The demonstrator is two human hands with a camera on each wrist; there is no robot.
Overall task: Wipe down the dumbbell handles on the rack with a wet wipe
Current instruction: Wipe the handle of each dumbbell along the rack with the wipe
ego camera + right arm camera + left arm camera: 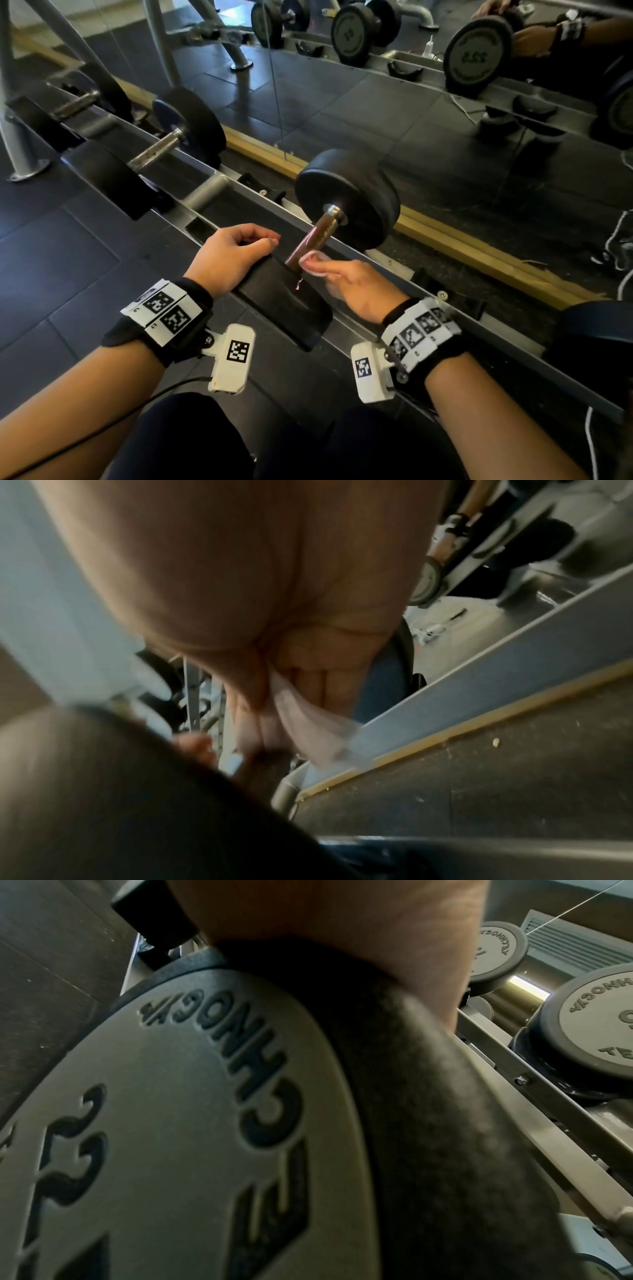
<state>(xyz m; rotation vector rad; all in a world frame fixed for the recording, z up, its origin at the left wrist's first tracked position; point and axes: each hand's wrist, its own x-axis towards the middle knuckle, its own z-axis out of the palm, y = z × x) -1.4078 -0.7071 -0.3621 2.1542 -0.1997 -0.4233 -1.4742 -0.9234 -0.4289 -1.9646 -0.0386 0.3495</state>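
1. The dumbbell (346, 205) lies across the rack (212, 186), its rusty handle (313, 241) running from the far head down to the near head (284, 301).
2. The right hand (356, 291) pinches a wet wipe (313, 262) between thumb and fingers and presses it on the near end of the handle, just beside the near head. In the right wrist view the wipe (308, 723) hangs pale from the curled fingers; the picture is blurred there.
3. The left hand (229, 258) rests on top of the near head, fingers loosely curled over its edge toward the handle. It holds nothing that shows.
4. The left wrist view is filled by the grey end face of that head (164, 1123), with raised lettering and numerals; the heel of the hand (325, 920) lies on its black rim.
5. The near head stands between the person and the lower part of the handle, hiding where bar meets head.
6. Further left on the rack lie a second dumbbell (171, 137) and a third (75, 102), both with worn bare handles.
7. At the right edge, another dark head (596, 339) sits on the rack.
8. A mirror (411, 102) with a wooden strip (479, 246) along its foot stands just behind the rack and reflects dumbbells and the person's arm.
9. Black cradles (260, 186) are fixed along the rack's back rail.
10. Dark floor tiles (51, 257) lie to the left, and the person's dark-clothed knees (205, 445) are at the bottom.
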